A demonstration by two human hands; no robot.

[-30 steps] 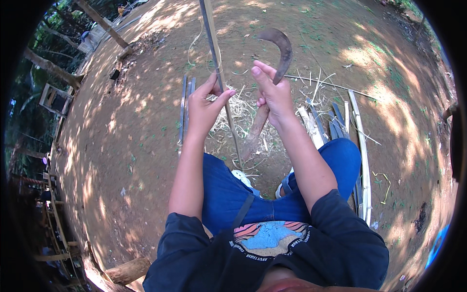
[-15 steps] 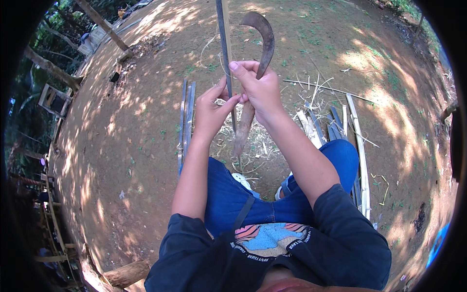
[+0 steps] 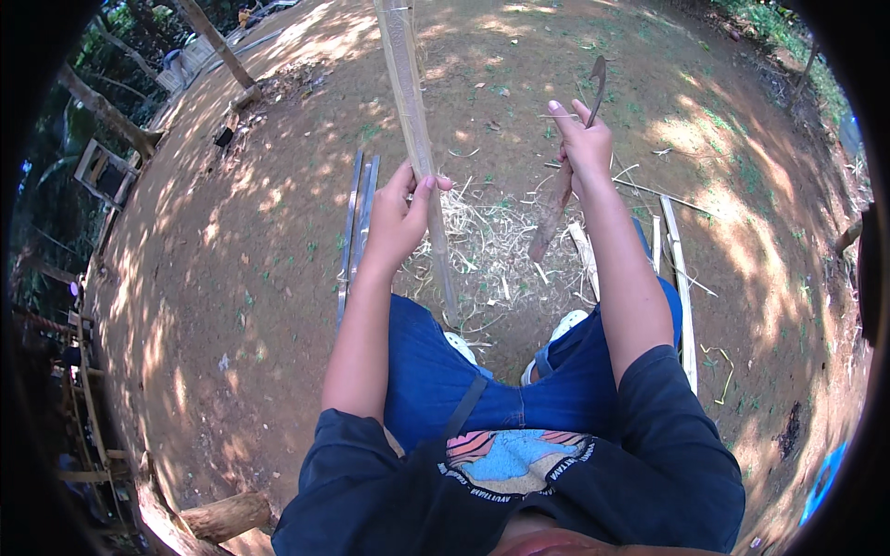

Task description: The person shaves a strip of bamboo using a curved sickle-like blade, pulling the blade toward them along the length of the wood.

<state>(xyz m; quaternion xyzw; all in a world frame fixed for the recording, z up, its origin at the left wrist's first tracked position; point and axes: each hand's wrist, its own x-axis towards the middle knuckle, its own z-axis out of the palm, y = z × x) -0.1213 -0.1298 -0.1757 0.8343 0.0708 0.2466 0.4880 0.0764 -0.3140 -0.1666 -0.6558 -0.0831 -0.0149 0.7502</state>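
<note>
My left hand (image 3: 400, 218) is closed round a long, flat bamboo strip (image 3: 408, 97). The strip stands nearly upright, its broad pale-brown face showing, and its lower end hangs above my left shoe. Off to the right, my right hand (image 3: 587, 153) grips a sickle by its worn wooden handle (image 3: 553, 218). The dark sickle blade (image 3: 598, 85) points away from me and is seen almost edge-on, so its curve hardly shows. Blade and strip are well apart.
Pale shavings (image 3: 491, 227) litter the dirt between my feet. Dark strips (image 3: 360, 218) lie to the left. More pale strips (image 3: 675, 269) lie beside my right leg, and a thin stick (image 3: 663, 193) lies beyond. Wooden posts (image 3: 107, 111) and a log (image 3: 227, 517) stand farther left.
My hands have parted: the right hand with the sickle has moved right, away from the strip. The strip has turned from its narrow edge to its broad face. The sickle blade has turned edge-on.
</note>
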